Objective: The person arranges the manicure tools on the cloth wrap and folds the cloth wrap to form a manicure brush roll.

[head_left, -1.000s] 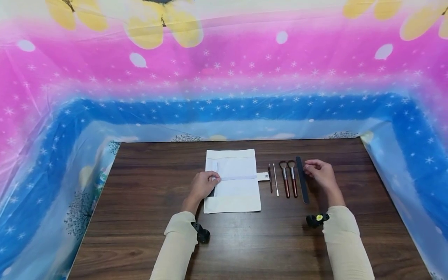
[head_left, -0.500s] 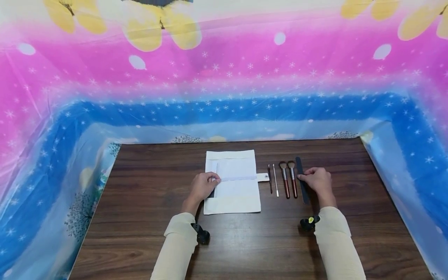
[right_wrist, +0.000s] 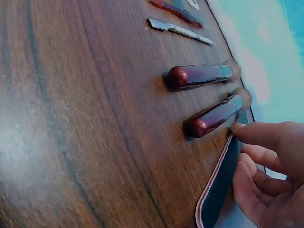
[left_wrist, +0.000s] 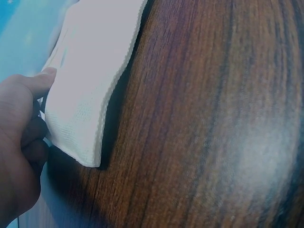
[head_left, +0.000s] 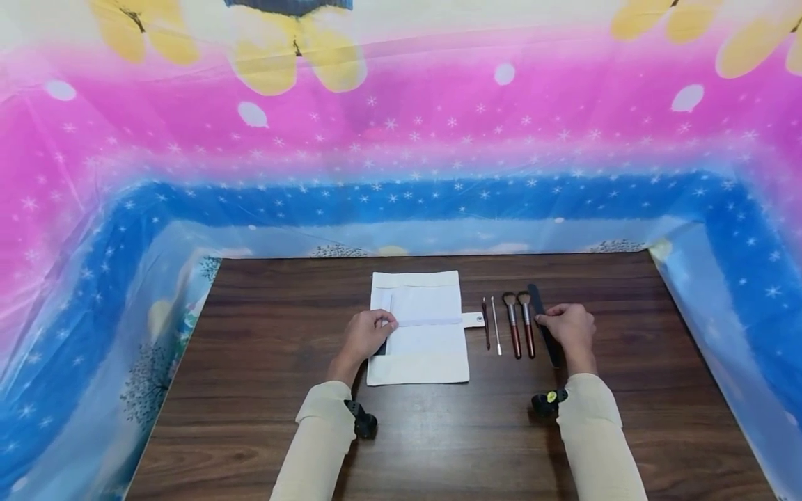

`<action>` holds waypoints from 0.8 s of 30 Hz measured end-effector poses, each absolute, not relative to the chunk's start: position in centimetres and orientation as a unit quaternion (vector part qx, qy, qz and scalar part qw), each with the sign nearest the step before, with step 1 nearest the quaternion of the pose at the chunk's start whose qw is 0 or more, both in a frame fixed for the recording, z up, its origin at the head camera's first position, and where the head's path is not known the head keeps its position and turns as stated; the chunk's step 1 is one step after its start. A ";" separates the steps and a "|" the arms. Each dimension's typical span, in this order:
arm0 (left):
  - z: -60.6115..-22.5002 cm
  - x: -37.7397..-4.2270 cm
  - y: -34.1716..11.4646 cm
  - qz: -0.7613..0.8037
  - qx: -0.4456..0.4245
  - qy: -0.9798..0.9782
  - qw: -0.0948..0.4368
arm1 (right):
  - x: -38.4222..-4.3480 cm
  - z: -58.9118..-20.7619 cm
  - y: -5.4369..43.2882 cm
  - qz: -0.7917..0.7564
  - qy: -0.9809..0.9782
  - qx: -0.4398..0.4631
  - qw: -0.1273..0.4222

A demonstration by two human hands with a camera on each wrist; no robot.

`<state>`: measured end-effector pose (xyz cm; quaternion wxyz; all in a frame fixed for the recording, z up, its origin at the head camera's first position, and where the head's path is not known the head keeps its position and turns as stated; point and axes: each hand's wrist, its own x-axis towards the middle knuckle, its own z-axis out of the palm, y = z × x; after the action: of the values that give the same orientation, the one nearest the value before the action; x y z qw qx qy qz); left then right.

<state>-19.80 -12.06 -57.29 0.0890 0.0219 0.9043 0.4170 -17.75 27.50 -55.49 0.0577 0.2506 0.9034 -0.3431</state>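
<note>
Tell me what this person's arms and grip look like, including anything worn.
The left sleeve and right sleeve are plain cream, with wide cuffs. Left grip and right grip are ungloved. A black left wrist camera and right wrist camera sit by the cuffs; the right one bears a round yellow mark.

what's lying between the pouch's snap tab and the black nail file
From the snap tab to the nail file, the head view shows a slim dark-red tool, a silver cuticle pusher, then two makeup brushes.

Curtained-off workspace, snowflake-print cloth (head_left: 426, 202), wood-grain table (head_left: 451, 438)
</note>
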 end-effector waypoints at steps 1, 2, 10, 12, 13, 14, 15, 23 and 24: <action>-57.3 -19.8 -12.0 0.417 0.022 0.904 0.089 | -17.8 -55.5 27.5 -0.343 0.902 0.256 0.056; -57.3 -19.8 -12.0 0.416 0.024 0.905 0.087 | -17.8 -55.5 27.4 -0.342 0.901 0.261 0.055; -57.6 -20.0 -12.1 0.417 0.038 0.905 0.076 | -17.9 -55.8 26.9 -0.326 0.899 0.289 0.037; -57.6 -20.0 -12.0 0.418 0.038 0.904 0.078 | -17.9 -55.9 26.9 -0.325 0.899 0.292 0.032; -57.6 -20.1 -12.1 0.418 0.039 0.904 0.078 | -17.9 -55.9 26.8 -0.326 0.898 0.293 0.031; -57.6 -20.1 -12.1 0.418 0.038 0.904 0.079 | -17.9 -55.8 26.8 -0.328 0.897 0.294 0.030; -57.6 -20.1 -12.1 0.419 0.039 0.904 0.080 | -17.9 -55.8 26.8 -0.330 0.896 0.295 0.030; -57.5 -19.8 -12.2 0.423 0.044 0.902 0.072 | -18.1 -55.4 27.3 -0.349 0.890 0.286 0.063; -57.5 -19.8 -12.1 0.424 0.045 0.902 0.070 | -18.1 -55.3 27.4 -0.352 0.891 0.279 0.066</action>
<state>-19.83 -12.15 -57.49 0.0704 0.0447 0.9019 0.4237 -18.08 27.42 -55.28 0.0657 0.2786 0.8911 -0.3521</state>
